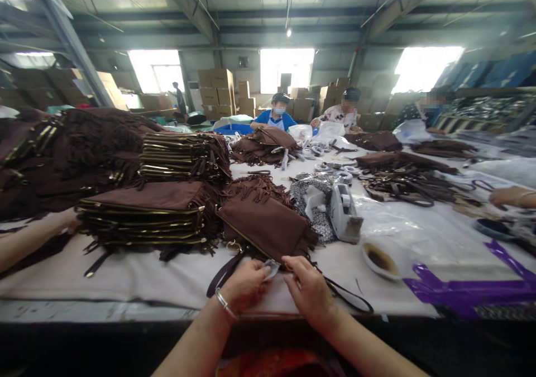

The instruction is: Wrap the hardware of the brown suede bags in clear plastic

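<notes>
A brown fringed pouch [268, 226] with a gold zip lies in front of me, its zipped edge toward my hands. Between the thumb and fingers of my left hand [243, 285] is a small clear plastic piece [272, 268], close to that edge. My right hand [312, 293] is closed at the end of the zip, its fingertips pinching the pouch's edge; whether they grip the zip pull or the cloth is too small to tell. Dark wrist straps lie on both sides, one loop [224, 276] beside my left hand and another [349, 296] beyond my right.
Stacked brown pouches [142, 198] stand to the left, with a co-worker's arm [37, 237] beside them. A tape dispenser [345, 212], a shallow dish [381, 259] and purple tape [469, 285] lie rightward. Several people work across the table; another hand [511, 197] reaches in from the right.
</notes>
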Demonstrator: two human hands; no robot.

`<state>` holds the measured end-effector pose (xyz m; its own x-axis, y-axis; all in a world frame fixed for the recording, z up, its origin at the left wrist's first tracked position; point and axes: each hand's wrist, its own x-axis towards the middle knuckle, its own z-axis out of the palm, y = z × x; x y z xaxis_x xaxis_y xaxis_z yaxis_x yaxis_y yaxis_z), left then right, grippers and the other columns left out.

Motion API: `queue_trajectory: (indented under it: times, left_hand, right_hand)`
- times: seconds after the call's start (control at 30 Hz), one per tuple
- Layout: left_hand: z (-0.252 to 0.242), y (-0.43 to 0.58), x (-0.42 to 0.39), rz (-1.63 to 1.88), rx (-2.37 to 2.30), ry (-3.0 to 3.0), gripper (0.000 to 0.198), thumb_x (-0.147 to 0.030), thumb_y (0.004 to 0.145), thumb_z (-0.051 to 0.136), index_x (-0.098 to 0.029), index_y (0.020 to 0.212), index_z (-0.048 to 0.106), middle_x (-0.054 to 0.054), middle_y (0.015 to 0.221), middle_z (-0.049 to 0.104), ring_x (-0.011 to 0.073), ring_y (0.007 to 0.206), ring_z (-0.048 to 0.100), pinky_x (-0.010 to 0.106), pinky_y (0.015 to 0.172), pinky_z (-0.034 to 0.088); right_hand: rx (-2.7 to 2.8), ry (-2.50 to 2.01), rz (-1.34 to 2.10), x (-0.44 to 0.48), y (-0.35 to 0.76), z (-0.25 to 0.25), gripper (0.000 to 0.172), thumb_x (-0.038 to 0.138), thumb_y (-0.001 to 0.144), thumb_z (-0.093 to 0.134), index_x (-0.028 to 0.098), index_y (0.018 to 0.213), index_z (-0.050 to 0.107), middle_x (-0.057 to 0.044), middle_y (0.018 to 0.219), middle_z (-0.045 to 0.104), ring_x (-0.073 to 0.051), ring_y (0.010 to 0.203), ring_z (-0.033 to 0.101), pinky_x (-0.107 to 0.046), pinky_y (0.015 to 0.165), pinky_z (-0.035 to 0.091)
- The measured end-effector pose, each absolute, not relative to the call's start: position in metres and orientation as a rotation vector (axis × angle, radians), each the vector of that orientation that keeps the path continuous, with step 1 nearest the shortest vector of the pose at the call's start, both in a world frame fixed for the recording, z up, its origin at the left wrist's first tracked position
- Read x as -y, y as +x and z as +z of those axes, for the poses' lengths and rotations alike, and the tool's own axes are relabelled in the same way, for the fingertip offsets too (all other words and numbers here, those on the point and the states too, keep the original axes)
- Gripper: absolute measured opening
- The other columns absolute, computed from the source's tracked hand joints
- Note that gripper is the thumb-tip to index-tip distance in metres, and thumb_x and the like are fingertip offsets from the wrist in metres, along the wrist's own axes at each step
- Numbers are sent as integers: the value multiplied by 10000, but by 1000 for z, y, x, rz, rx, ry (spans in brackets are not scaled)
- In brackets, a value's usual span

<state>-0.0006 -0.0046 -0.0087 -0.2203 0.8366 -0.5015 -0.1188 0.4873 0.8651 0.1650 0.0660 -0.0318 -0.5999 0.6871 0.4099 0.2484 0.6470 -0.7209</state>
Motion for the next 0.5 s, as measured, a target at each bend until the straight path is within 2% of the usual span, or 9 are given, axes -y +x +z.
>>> queue_trajectory:
  times: [0.07, 0.13, 0.23, 0.33, 0.4, 0.5]
  left_hand:
    - [-9, 0, 6, 983, -1533, 684, 473, -657, 672, 636, -221, 757, 473, -129, 513, 311, 51, 397, 227, 214, 389, 141]
    - [-11, -2, 7, 972, -1564, 751, 438, -648, 719, 585, -223, 739, 478, -133, 489, 268, 61, 391, 214, 225, 396, 155]
    - [-13, -5, 11, 1015, -1662, 922, 326, -511, 777, 575, -195, 708, 537, -83, 515, 396, 96, 463, 354, 249, 460, 272]
    - [-13, -6, 16, 1085, -1783, 1112, 231, -361, 820, 533, -171, 704, 596, 7, 694, 590, 155, 687, 515, 281, 637, 381]
    - [-13, -5, 19, 1099, -1859, 1200, 225, -321, 850, 482, -171, 752, 618, 45, 779, 645, 188, 772, 553, 307, 706, 389]
    - [-14, 0, 23, 1076, -1971, 1288, 237, -336, 877, 464, -173, 782, 608, 81, 763, 654, 216, 739, 571, 335, 680, 368]
  right_hand:
    - [2356, -545, 531, -73, 163, -25, 362, 132, 868, 518, 213, 1203, 627, -107, 1102, 645, -228, 1027, 587, -351, 921, 478]
    - [2481, -448, 340, -78, 156, -19, 272, 157, 916, 491, 231, 1105, 672, -94, 1034, 646, -214, 951, 575, -337, 865, 466]
    - [2568, -361, 216, -82, 144, -17, 204, 196, 937, 496, 222, 935, 699, -69, 922, 647, -194, 837, 548, -329, 802, 433]
    - [2603, -326, 248, -85, 135, -17, 170, 167, 911, 529, 200, 891, 694, -63, 873, 652, -192, 822, 548, -324, 804, 425]
    - [2626, -340, 335, -87, 131, -14, 173, 133, 890, 539, 193, 893, 701, -64, 875, 662, -190, 840, 566, -309, 822, 434]
    - [2662, -418, 501, -90, 126, -8, 201, 109, 870, 542, 196, 891, 722, -58, 869, 676, -173, 844, 600, -266, 810, 451]
